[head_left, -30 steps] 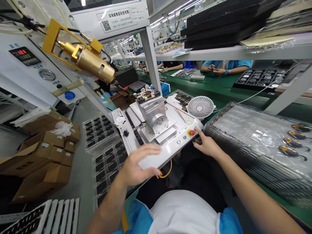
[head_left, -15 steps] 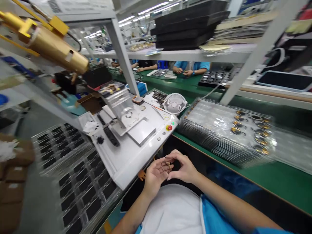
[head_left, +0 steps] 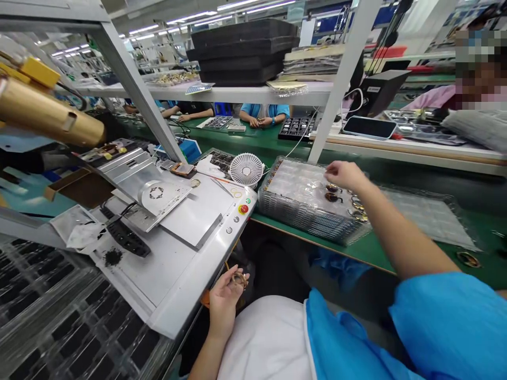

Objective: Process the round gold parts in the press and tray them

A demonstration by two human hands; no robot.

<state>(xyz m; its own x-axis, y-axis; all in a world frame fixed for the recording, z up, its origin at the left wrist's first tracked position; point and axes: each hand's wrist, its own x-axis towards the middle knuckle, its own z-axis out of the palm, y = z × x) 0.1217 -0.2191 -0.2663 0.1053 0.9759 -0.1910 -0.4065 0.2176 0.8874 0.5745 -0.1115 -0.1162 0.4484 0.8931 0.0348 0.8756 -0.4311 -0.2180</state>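
We see a gold-toned ring [head_left: 240, 280] at the fingertips of the left hand [head_left: 225, 295], low in front of the white machine base [head_left: 170, 303]. That grip is closed on the ring, its thumb and fingers around the rim; 0.5 s ago the ring lay in the left palm with the right hand just beside it.

Now the right hand [head_left: 345, 175] has moved away and is over the stack of clear trays [head_left: 293, 182]. Its fingers are bent together, and we cannot tell whether that grip has anything in it. Just below it we see 2 dark round pieces [head_left: 333, 193] on the top tray.

The trays stand on the green worktop [head_left: 485, 221], with a white fan [head_left: 246, 170] near their left side. On the machine base, we find the red button [head_left: 243, 209] untouched; 1.0 s ago the right hand was at the controls there.

Our view has turned to the right, so the gold cylinder [head_left: 47, 113] is now cut off at the left edge, while the phone [head_left: 369, 127] on the shelf shows whole.
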